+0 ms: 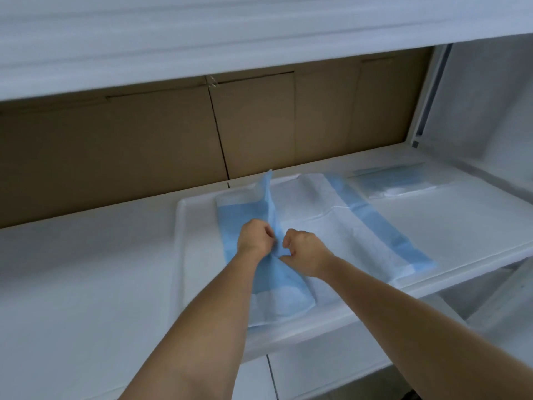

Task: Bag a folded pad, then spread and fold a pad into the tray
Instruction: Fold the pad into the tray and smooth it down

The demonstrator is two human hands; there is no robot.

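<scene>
a person's left hand [253,236] and right hand [302,249] are meeting over a blue and white pad [314,223] that is lying partly spread in a white tray [184,215] on a white shelf. the left hand's fingers are curling round a raised blue fold of the pad and pinching it just to its right; the right hand, just beside that same fold on the other side, is curled, and whether its fingertips are actually gripping the sheet cannot be told. beyond the right hand and further off to its right, a clear bag [401,183] holding a folded blue pad is resting on the shelf, so the bagging appears done and the folding is under way. the pad is looking thin and limp: a pull from one hand alone is likely to be dragging the whole sheet across the tray, skewing the crease or bunching the flat half, and the near edge is already hanging over the tray's rim
</scene>
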